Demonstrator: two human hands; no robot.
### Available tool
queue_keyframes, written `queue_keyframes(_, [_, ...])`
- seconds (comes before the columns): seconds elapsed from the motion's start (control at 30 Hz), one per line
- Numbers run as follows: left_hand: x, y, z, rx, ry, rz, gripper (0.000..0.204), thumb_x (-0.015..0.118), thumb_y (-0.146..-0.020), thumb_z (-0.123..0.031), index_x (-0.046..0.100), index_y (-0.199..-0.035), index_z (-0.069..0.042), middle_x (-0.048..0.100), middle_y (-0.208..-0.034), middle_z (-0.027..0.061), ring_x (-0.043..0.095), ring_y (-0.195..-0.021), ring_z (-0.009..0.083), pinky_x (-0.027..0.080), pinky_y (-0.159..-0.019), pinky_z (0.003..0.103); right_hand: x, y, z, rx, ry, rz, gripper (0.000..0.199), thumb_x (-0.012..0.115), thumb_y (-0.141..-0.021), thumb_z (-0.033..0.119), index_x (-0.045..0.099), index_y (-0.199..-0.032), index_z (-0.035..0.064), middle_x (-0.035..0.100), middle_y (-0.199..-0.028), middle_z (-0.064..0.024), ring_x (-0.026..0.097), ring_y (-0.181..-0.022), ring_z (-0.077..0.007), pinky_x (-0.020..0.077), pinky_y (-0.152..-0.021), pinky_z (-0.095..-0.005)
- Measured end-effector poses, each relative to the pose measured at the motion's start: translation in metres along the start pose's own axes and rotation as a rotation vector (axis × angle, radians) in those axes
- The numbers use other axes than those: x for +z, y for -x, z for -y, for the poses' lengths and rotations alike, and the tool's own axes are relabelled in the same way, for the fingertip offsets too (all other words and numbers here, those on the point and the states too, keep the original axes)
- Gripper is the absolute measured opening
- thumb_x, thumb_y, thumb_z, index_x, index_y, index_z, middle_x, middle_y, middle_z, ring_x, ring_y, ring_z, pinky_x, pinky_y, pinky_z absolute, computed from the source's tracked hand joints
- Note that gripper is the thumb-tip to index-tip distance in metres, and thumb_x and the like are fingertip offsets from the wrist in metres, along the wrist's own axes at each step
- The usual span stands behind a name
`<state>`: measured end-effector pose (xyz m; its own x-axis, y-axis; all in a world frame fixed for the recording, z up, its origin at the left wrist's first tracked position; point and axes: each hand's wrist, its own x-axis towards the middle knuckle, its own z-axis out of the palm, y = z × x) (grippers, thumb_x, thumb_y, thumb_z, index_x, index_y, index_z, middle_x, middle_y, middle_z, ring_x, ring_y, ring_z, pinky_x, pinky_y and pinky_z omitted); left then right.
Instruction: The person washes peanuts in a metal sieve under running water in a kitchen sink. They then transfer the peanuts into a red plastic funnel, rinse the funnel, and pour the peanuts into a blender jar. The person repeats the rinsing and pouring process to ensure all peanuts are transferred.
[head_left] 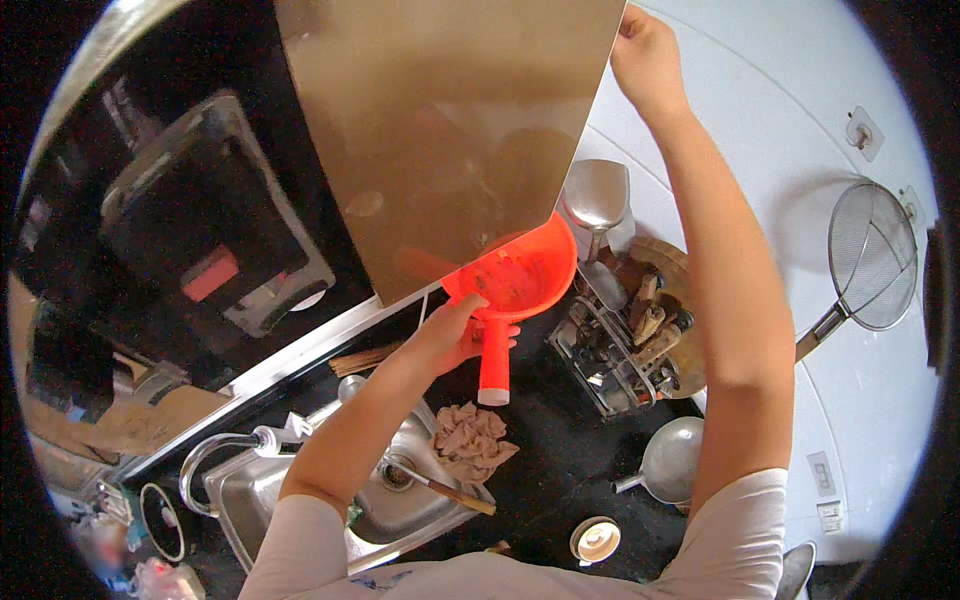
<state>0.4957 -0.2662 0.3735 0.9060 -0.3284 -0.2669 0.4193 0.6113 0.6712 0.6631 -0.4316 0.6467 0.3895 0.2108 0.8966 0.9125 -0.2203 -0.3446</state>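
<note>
My left hand (462, 332) is closed on a red plastic dipper (528, 275), its thumb at the rim and its fingers behind the handle. Inside the bowl show small darker bits that I cannot make out. A large glossy brown panel (440, 130) hangs over the dipper's far side and hides part of the bowl. High at the right, my raised right hand (645, 60) grips the panel's edge; its fingertips are partly out of sight.
A metal sink (270, 515) with a curved faucet (205, 455) lies at the lower left, a crumpled cloth (472, 442) beside it. To the right stand a metal utensil rack (600, 385), a spatula (598, 195) and a small pan (672, 460). A mesh strainer (872, 255) hangs on the wall.
</note>
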Motion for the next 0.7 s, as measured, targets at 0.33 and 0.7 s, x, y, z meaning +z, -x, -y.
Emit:
queue_keyframes(0.33, [-0.003,-0.017,0.000,-0.005,-0.039,-0.025,0.044,0.044,-0.091,-0.021,0.034,-0.130,-0.002,0.056,-0.114,0.0218,0.063,-0.094,0.0344,0.052,-0.084,0.049,-0.001,-0.018,-0.006,0.349,-0.193,0.062,0.023,0.057,-0.088,0.015,0.066,-0.098,-0.0037,0.068,-0.090,-0.0156,0.060,-0.084,-0.0167,0.0485,-0.074,-0.0322])
queue_keyframes(0.7, [-0.022,-0.030,0.028,-0.039,0.024,-0.131,0.044,0.048,-0.090,-0.022,0.040,-0.126,0.002,0.057,-0.114,0.0224,0.061,-0.097,0.0357,0.050,-0.088,0.052,0.078,0.243,-0.056,1.677,-1.029,0.002,0.011,0.046,-0.091,0.009,0.052,-0.082,0.0068,0.045,-0.067,0.0001,0.039,-0.053,-0.0120,0.0369,-0.049,-0.0267])
